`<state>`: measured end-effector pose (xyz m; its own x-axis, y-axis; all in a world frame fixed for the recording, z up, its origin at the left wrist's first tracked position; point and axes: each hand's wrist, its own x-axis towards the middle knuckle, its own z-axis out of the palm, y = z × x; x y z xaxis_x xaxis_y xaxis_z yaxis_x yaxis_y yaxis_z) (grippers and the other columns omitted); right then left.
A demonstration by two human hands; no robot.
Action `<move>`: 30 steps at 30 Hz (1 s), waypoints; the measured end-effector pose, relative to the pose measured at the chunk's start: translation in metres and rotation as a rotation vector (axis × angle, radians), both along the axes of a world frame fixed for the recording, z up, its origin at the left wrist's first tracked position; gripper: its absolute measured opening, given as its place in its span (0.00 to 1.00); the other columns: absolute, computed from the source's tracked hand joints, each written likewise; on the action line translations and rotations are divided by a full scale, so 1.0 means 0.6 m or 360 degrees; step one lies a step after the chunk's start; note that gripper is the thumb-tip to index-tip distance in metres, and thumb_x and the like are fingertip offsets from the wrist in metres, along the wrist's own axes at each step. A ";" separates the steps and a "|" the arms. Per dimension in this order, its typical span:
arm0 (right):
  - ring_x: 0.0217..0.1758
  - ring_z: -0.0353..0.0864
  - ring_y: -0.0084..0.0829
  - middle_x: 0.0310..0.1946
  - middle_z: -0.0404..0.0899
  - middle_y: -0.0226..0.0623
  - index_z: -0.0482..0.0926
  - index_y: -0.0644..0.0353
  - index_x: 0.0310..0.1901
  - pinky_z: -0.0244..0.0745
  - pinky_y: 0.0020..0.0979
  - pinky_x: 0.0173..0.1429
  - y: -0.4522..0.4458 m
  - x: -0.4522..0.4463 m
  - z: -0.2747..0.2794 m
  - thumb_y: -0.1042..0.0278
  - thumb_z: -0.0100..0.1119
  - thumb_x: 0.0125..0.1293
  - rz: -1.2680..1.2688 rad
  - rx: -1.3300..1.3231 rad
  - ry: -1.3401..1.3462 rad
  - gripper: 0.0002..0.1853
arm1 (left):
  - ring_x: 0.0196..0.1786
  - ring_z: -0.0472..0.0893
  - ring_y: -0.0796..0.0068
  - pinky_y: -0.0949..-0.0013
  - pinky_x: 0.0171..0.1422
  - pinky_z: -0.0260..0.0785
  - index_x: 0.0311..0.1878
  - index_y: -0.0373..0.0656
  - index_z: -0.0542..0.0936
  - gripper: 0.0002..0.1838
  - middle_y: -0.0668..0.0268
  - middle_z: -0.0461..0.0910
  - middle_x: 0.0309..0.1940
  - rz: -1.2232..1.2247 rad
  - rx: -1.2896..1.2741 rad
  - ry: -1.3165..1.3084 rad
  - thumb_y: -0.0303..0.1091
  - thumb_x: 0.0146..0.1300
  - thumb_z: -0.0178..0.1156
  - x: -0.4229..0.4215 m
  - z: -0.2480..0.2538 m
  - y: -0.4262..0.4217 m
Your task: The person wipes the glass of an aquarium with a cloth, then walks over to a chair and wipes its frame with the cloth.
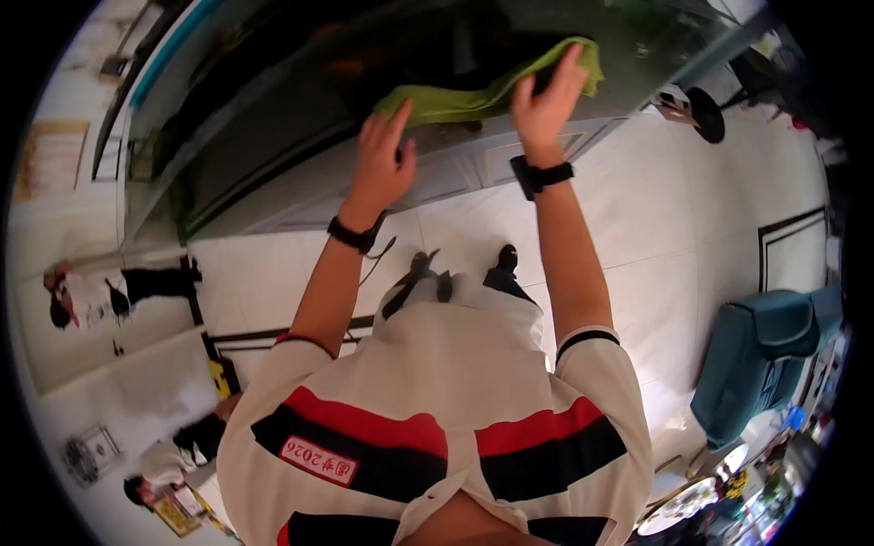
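Green cloth (460,106) is spread along dark glass (282,109) beside grey panelling (446,173), its long axis running left to right and slanting upward in view. Its left end is touched by the left hand (382,164), its right end by the right hand (548,107); whether either grip is closed cannot be told.

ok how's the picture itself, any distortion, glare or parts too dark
Head view: strong fisheye bending, black corners; bright glare on the floor near the teal armchair; glass too dark for detail; green cloth and both hands, left and right, fairly clear.
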<state>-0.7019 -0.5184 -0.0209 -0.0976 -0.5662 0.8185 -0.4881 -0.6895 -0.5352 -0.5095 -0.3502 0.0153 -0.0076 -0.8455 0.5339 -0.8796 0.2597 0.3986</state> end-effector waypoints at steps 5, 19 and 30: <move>0.62 0.64 0.65 0.60 0.66 0.64 0.50 0.74 0.73 0.46 0.61 0.74 -0.021 -0.013 0.023 0.72 0.58 0.55 0.0127 0.0052 -0.0015 0.45 | 0.62 0.69 0.42 0.47 0.70 0.57 0.70 0.34 0.64 0.33 0.44 0.71 0.61 0.0226 -0.0121 -0.0080 0.26 0.61 0.57 -0.036 0.016 -0.009; 0.66 0.59 0.70 0.64 0.63 0.65 0.49 0.72 0.74 0.51 0.57 0.74 -0.129 -0.123 0.064 0.70 0.57 0.58 -0.0190 -0.0059 0.0031 0.44 | 0.64 0.67 0.41 0.48 0.71 0.56 0.70 0.34 0.66 0.32 0.45 0.70 0.63 -0.0055 -0.0123 0.0110 0.24 0.60 0.59 -0.112 0.019 -0.095; 0.77 0.49 0.60 0.74 0.52 0.60 0.49 0.68 0.75 0.42 0.50 0.80 -0.204 -0.210 0.105 0.69 0.48 0.67 -0.0421 0.0067 -0.0130 0.36 | 0.64 0.69 0.43 0.50 0.71 0.58 0.70 0.35 0.65 0.32 0.45 0.71 0.62 -0.0258 -0.0071 0.0330 0.22 0.60 0.57 -0.188 0.038 -0.150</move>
